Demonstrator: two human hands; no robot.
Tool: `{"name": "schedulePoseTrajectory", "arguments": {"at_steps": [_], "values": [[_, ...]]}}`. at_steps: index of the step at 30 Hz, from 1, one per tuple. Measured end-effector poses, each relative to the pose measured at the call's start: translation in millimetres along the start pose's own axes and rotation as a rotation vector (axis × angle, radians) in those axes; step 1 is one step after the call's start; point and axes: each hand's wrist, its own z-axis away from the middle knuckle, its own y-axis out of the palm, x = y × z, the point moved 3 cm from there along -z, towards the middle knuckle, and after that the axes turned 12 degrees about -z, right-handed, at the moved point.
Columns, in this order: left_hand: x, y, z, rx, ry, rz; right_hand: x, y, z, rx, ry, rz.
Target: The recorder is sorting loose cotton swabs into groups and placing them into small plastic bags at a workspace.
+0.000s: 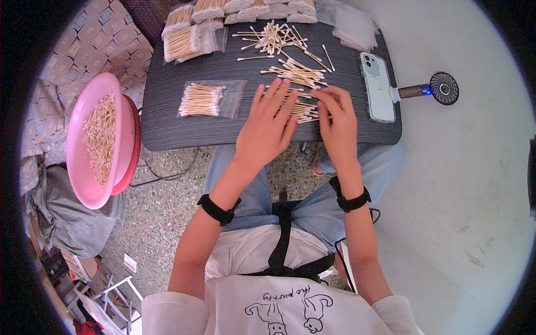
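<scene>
We note a white short-sleeved shirt (229,304) with black lettering (286,292) and line-drawn animal figures (314,317), light blue jeans (310,206), a black harness strap (281,243), a thin black cable (348,272) and a black band (216,210) on each wrist.

Head-worn L fisheye cam, wide, close above tbl (212,134), steep downward angle.

Our 2 forearms (192,257) reach fwd; L hand (263,131) palm-down w/ fingers (270,100) extended, R hand (340,127) beside it, fingers bent inward.
</scene>
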Motion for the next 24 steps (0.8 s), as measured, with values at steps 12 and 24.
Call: {"name": "schedulePoseTrajectory", "arguments": {"at_steps": [12, 24], "values": [[1.3, 4.3, -1.7, -0.016, -0.073, -0.078, 7.6, 0.7, 4.5, -0.059, -0.013, 0.213], [0.9, 4.3, -0.7, -0.001, -0.066, -0.065, 0.9, -6.2, 4.3, -0.076, 0.031, 0.103]]}}
